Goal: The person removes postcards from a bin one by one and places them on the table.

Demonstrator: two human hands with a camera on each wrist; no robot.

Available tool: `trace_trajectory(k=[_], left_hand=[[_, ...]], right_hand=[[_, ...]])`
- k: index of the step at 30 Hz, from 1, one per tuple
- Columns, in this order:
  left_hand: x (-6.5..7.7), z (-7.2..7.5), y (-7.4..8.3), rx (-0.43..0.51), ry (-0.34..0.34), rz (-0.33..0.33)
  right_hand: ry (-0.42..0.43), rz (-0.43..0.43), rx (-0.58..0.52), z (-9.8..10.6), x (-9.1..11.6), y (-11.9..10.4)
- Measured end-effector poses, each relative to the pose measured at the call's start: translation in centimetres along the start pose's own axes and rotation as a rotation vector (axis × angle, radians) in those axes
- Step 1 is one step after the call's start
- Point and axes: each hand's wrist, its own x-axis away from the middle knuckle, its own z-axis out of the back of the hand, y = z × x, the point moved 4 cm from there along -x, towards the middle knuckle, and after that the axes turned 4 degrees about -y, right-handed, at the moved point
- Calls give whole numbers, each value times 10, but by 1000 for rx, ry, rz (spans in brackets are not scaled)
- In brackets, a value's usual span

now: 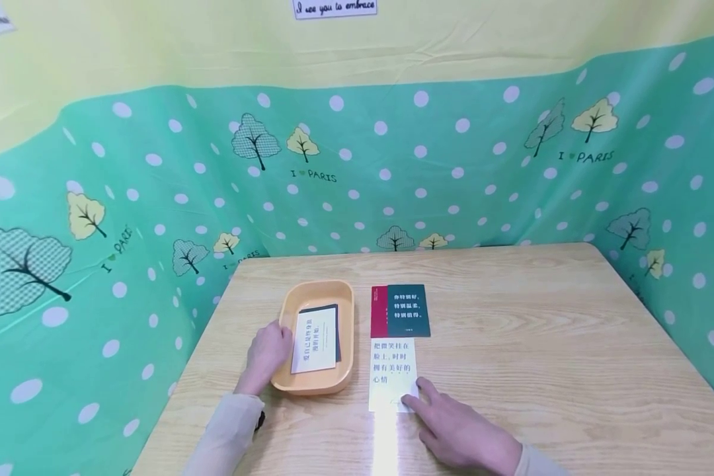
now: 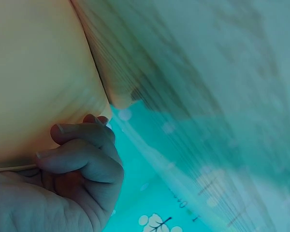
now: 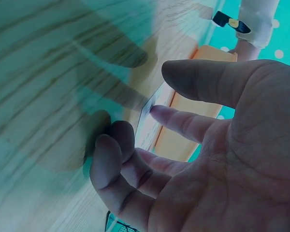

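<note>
White card (image 1: 391, 370) lay flat on counter (image 1: 541, 330), long axis approx near-far, betw. orange tray (image 1: 346, 317) (left) and R hand (image 1: 457, 430) (right). R hand was nearer: fingers loosely extended, tip touching card's near-right part, no pinch. L hand (image 1: 270, 349) gripped tray's left rim.

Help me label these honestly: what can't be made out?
Head: rest of the red card, under the green card.
Head: how many dark cards in the orange tub, beneath a white card.
Head: the bottom line on the lower white card, too small.
Right wrist: that card's wording, slanted, partly behind the right hand.
Left wrist: the tub's contents, past its wall or frame edge.
</note>
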Motion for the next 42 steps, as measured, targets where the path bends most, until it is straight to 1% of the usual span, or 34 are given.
trace_trajectory(k=[3,8,14,17,23,26,29,33,36,39,42], left_hand=[[1,0,-1,1,5,-5],[2,1,0,-17,27,-33],[4,2,1,-20,24,-29],[4,2,1,-22,26,-31],[4,2,1,-30,27,-34],[3,2,1,-22,17,-29],[1,1,0,-4,-2,-8],[-3,1,-1,11,-14,4],[-3,2,0,6,-9,-3],[-3,2,-1,-2,-8,-3],[-3,2,-1,-8,-12,-5]], right_hand=[[-1,2,6,0,-1,0],[-4,5,3,1,-1,-2],[0,9,5,4,1,-3],[25,15,12,8,0,-5],[108,71,52,21,-7,-11],[118,77,45,30,-12,-14],[119,62,21,40,-18,-19],[151,41,-27,55,-30,-25],[189,19,-61,66,-40,-31],[209,-5,-97,76,-52,-35],[223,-8,-136,85,-66,-40]])
